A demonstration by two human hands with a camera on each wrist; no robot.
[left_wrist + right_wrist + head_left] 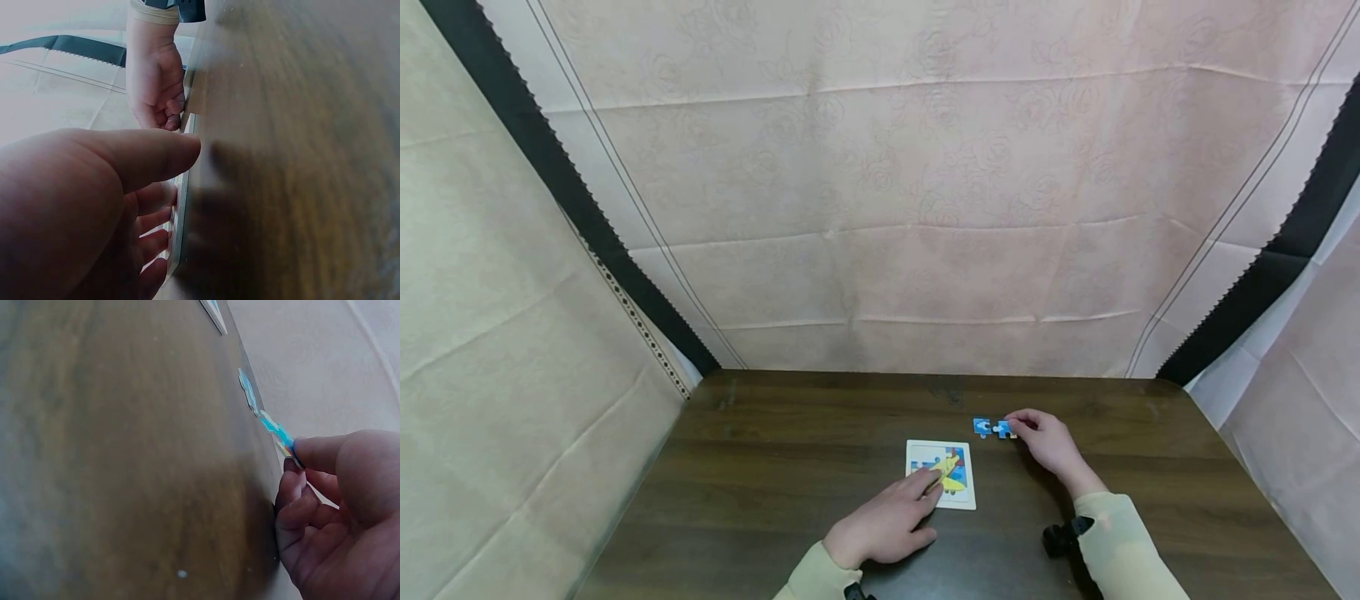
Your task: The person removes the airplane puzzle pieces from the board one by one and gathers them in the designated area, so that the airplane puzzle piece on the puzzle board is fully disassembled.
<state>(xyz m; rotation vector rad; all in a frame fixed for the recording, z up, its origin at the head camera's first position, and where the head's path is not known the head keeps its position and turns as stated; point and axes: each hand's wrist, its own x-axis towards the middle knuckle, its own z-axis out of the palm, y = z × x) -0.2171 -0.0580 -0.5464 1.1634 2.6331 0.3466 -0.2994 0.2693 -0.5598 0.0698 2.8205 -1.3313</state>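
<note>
A white-framed jigsaw board (961, 503) with a yellow and blue picture lies on the table, several pieces set in it. The fingers of my left hand (887, 518) rest on its left part, stretched out, and hide some of the picture; in the left wrist view the thumb (156, 159) stands apart from the board's edge (185, 206). Behind and right of the board, my right hand (1051, 446) pinches a blue jigsaw piece (277, 432) between thumb and fingers, its near end tilted up. Another blue jigsaw piece (982, 427) lies flat just left of it.
The brown wooden table (790, 433) ends at a pale cloth wall (925, 292) along its back edge. Cloth panels with black bands (580, 217) stand at both sides. A black wrist device (1060, 540) hangs from the right sleeve.
</note>
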